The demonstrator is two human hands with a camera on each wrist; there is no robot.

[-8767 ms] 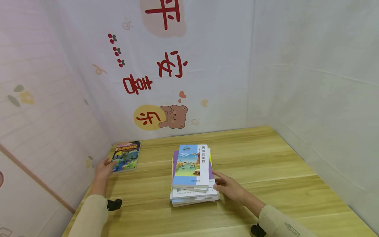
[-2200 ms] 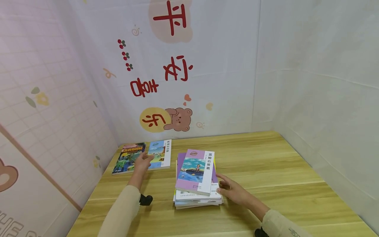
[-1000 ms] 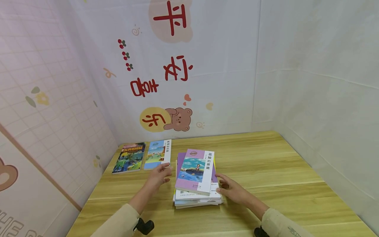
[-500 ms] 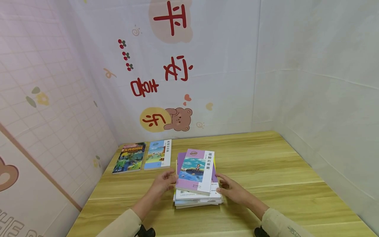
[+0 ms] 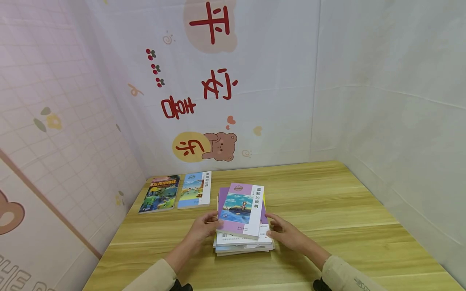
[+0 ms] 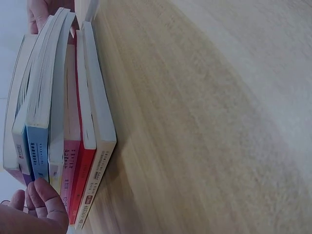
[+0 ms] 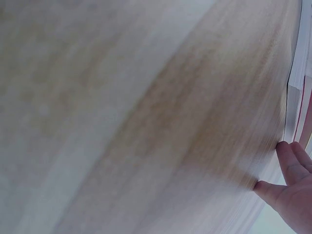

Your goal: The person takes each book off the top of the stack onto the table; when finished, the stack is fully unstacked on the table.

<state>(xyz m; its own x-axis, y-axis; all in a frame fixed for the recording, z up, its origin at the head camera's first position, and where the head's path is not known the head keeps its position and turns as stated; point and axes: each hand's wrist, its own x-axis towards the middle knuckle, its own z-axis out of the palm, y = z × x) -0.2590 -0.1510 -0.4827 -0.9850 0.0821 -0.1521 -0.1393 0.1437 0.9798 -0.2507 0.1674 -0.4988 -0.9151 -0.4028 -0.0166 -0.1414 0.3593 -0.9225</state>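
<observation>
In the head view, a pink-and-white paperback (image 5: 238, 208) with a seaside picture lies slightly askew on a stack of several books (image 5: 244, 245). My left hand (image 5: 203, 229) is at the stack's left side, its thumb over the pink book's lower left corner. The left wrist view shows those fingertips (image 6: 41, 187) against the spines, by the blue spine (image 6: 37, 148); red and pink spines are lower down. On the stack's right side, my right hand (image 5: 285, 233) touches the book edges with extended fingers. Its fingertips also meet the pages in the right wrist view.
At the table's back left, a dark green comic-style book (image 5: 160, 194) and a blue-and-white paperback (image 5: 195, 190) lie flat, side by side. The wooden table (image 5: 327, 210) meets a printed cloth wall (image 5: 276, 101) behind and cloth walls at both sides.
The blue-and-white paperback went from the stack top to beside the comic-style book, uncovering the pink one. My left hand has since moved back right to the stack. My right hand stays at its side.
</observation>
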